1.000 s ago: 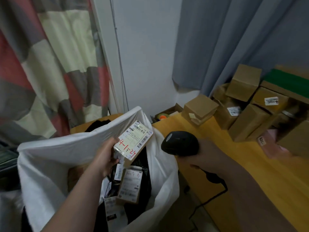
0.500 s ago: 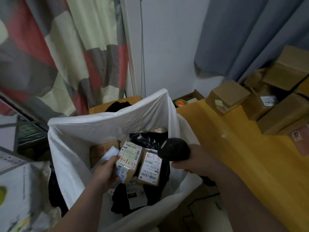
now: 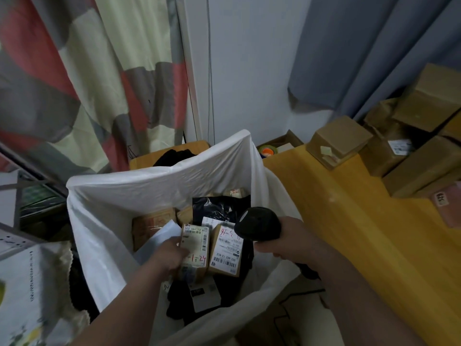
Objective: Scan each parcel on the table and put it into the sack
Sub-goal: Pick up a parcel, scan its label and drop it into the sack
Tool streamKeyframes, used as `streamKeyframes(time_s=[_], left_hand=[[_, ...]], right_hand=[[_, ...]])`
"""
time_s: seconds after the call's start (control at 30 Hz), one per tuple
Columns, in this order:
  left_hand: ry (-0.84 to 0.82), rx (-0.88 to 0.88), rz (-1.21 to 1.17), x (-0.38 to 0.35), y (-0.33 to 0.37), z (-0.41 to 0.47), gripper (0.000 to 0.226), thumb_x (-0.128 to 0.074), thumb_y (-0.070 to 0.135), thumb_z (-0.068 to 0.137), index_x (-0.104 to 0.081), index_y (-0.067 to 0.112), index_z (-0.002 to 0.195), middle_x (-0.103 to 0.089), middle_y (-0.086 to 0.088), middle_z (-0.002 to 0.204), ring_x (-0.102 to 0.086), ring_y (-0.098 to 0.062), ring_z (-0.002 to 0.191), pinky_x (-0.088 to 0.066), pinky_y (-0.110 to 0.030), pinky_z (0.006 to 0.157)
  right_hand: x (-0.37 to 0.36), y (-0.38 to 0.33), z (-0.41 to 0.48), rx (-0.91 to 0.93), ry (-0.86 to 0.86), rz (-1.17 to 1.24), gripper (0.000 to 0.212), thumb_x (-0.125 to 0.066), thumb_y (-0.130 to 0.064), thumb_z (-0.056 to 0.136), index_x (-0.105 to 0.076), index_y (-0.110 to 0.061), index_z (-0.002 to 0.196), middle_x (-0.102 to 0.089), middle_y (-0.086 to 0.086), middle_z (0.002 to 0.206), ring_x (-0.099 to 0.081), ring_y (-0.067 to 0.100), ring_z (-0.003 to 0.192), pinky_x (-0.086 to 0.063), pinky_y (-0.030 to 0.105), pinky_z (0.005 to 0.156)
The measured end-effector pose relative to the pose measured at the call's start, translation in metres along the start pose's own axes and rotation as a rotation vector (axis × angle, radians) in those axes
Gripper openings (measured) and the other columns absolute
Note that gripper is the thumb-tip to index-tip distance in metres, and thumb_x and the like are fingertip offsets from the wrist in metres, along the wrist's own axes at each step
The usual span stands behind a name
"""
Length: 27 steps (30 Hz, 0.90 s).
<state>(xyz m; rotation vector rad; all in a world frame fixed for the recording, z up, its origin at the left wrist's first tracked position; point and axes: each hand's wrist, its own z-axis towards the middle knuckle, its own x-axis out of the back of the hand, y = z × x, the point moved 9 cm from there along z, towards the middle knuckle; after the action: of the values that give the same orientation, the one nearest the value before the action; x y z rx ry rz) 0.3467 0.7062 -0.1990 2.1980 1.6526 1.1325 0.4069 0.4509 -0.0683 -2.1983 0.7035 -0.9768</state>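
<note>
Lowered since a second ago, one parcel (image 3: 195, 245) sits in the sack (image 3: 112, 208) at 6 o'clock, left hand (image 3: 171, 255) gripping it.
Right hand (image 3: 289, 242) clasps the scanner (image 3: 259, 227); four-plus boxes (image 3: 336, 141) crowd the table (image 3: 349, 233), 2 o'clock.

Left hand (image 3: 172, 255) deep in the white sack (image 3: 104, 221) gripping a labelled parcel (image 3: 195, 248) among other parcels, right hand (image 3: 287, 242) holding a black scanner (image 3: 258, 224) above the sack's rim, brown boxes (image 3: 409, 136) stacked on the yellow table (image 3: 349, 226)

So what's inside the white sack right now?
In the white sack: labelled cardboard parcels, the left hand gripping one, a black poly bag, a white envelope. Anything beneath this top layer is covered.
</note>
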Motion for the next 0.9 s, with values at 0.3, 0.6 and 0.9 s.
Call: streamKeyframes(time_s=[0.3,0.6,0.9], left_hand=[[-0.048,-0.293,-0.011,-0.019,0.139,-0.031,0.029,-0.06,0.019,0.094,-0.057,0.016,0.122,-0.062,-0.004,0.102,-0.058,-0.016,0.078,-0.044,-0.023,0.061],[-0.177,-0.556,0.053,-0.104,0.271,-0.08,0.026,-0.06,0.023,0.094,-0.06,0.022,0.119,-0.063,-0.003,0.103,-0.06,-0.014,0.085,-0.05,-0.03,0.079],[-0.081,-0.674,0.105,-0.178,0.354,-0.1,0.033,-0.063,0.024,0.092,-0.061,0.018,0.124,-0.06,0.001,0.1,-0.059,-0.017,0.093,-0.052,-0.039,0.09]], right_hand=[[0.055,0.019,-0.015,-0.025,0.108,0.112,0.019,-0.073,-0.012,0.082,-0.066,-0.008,0.098,-0.064,0.008,0.079,-0.061,0.015,0.066,-0.048,0.025,0.06],[0.153,0.073,-0.049,-0.055,0.375,0.23,0.013,-0.072,-0.014,0.081,-0.06,-0.011,0.076,-0.059,0.004,0.061,-0.056,0.019,0.059,-0.044,0.032,0.058],[0.249,0.123,-0.087,-0.018,0.55,0.425,0.022,-0.077,-0.019,0.081,-0.066,0.0,0.086,-0.058,0.003,0.056,-0.056,0.015,0.051,-0.045,0.027,0.053]])
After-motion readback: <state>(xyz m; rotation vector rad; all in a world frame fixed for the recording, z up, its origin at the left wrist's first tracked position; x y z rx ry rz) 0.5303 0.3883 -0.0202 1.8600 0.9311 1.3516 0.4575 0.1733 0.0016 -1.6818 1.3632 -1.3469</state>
